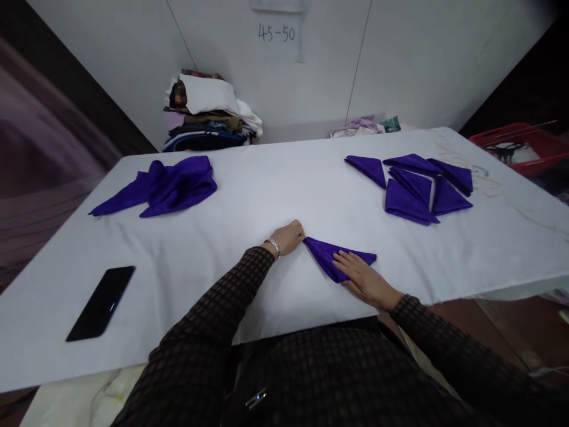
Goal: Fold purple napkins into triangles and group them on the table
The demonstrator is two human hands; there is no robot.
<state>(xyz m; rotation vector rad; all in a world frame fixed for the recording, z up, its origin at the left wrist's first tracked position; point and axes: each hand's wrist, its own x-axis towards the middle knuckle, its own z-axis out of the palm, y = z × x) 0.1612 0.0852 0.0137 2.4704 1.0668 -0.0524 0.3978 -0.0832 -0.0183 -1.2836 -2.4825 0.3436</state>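
A purple cloth (322,254), folded to a triangle, lies on the white-covered table (275,190) in front of me. My left hand (288,237), with a bracelet at the wrist, is closed and pinches the cloth's left corner. Across the right part of the same cloth, my right hand (362,276) lies flat with its fingers stretched out. Several purple triangles (409,198) of folded cloth lie grouped at the right rear, some overlapping. On the left, a loose heap of purple cloth (178,184) rests crumpled.
A black phone (102,302) lies on the table at front left. Beyond the far edge are a stack of folded clothes (207,115) and some lilac fabric (358,126). A red basket (528,139) stands past the right edge. A paper marked 45-50 (276,44) hangs on the wall.
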